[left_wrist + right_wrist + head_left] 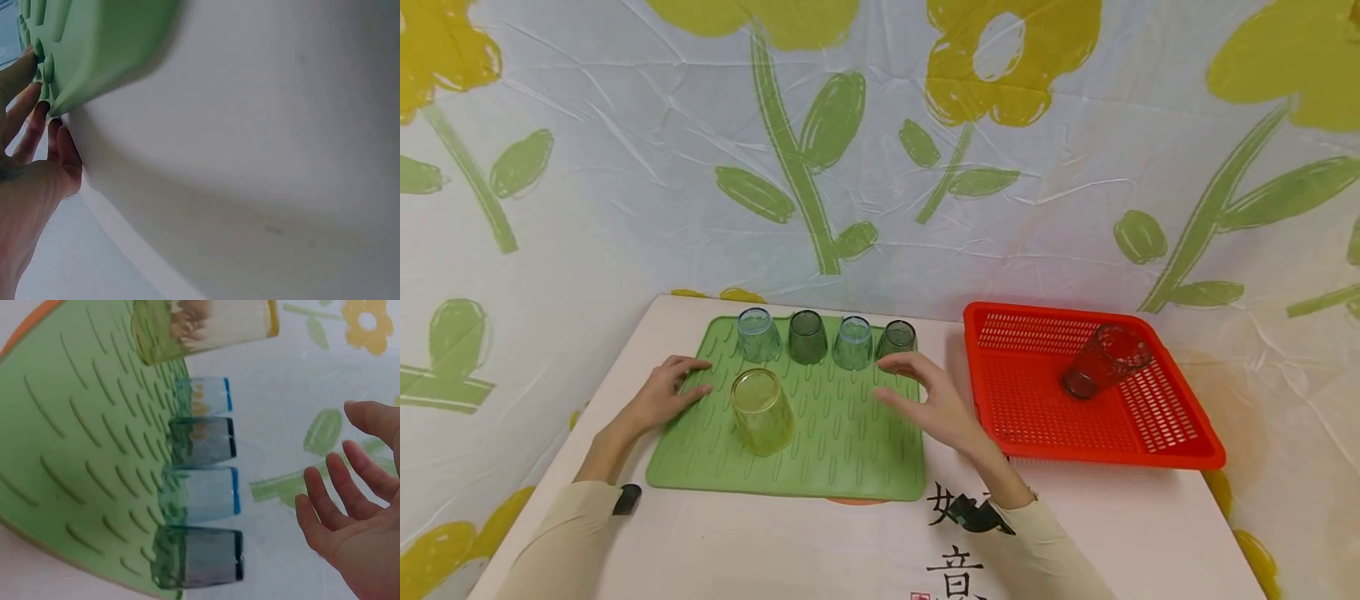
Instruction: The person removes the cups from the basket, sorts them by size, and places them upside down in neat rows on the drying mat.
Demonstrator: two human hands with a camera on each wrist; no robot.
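A green ridged mat [842, 450] lies on the table, and a yellow glass [763, 412] stands on its left half. Along the mat's back edge is a row of small glasses: a blue one [759, 336], a dark grey one [807, 338], another blue one [853, 343] and another dark grey one [897, 335]. My left hand [662, 396] rests at the mat's left edge, fingers loosely extended; the left wrist view shows its fingertips against the mat's edge. Above the mat's right side my right hand [932, 404] hovers with fingers apart, holding nothing and partly covering the rightmost small glass.
To the right of the mat stands a red plastic basket [1022, 454], with a tall clear glass [1101, 362] leaning inside. Black characters [957, 575] mark the pale table [775, 550] in front. A flower-patterned sheet [647, 200] hangs behind the table.
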